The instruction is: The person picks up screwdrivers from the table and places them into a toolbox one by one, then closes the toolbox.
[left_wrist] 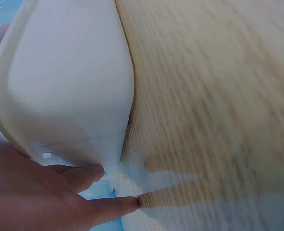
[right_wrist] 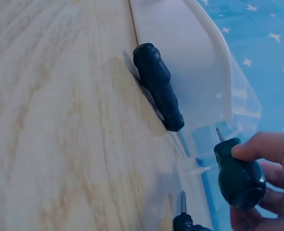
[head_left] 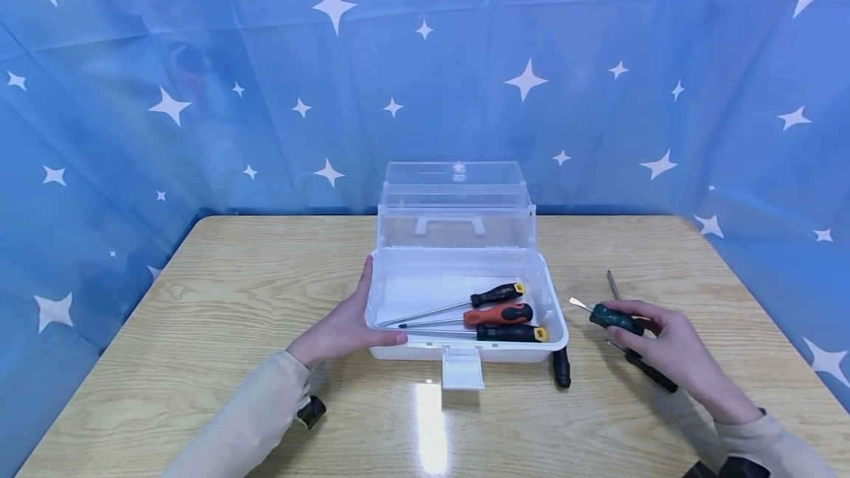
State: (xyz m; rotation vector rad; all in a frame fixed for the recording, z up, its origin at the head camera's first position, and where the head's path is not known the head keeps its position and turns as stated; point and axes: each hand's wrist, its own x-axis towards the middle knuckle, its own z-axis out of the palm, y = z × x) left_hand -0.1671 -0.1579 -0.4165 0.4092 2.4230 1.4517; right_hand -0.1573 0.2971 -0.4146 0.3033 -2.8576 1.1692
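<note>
My left hand (head_left: 341, 327) grips the left end of a white plastic toolbox (head_left: 408, 352), its thumb over the front rim. My right hand (head_left: 677, 349) holds a stubby flat-blade screwdriver (head_left: 616, 318) by its dark green handle, above the table right of the box. Inside the box lie a black-and-yellow screwdriver (head_left: 494, 293), a red-and-black screwdriver (head_left: 498, 315) and another black-and-yellow screwdriver (head_left: 511, 333). A black-handled screwdriver (head_left: 651, 373) lies below my right hand. Beyond the hand shows a metal shaft (head_left: 613, 285), its handle hidden.
The toolbox's clear lid (head_left: 458, 198) stands raised at the back, and its front latch (head_left: 462, 371) hangs out. Another black handle (head_left: 561, 369) lies against the box's right front corner. Behind the wooden table (head_left: 265, 279) hangs a blue star-patterned cloth (head_left: 425, 80).
</note>
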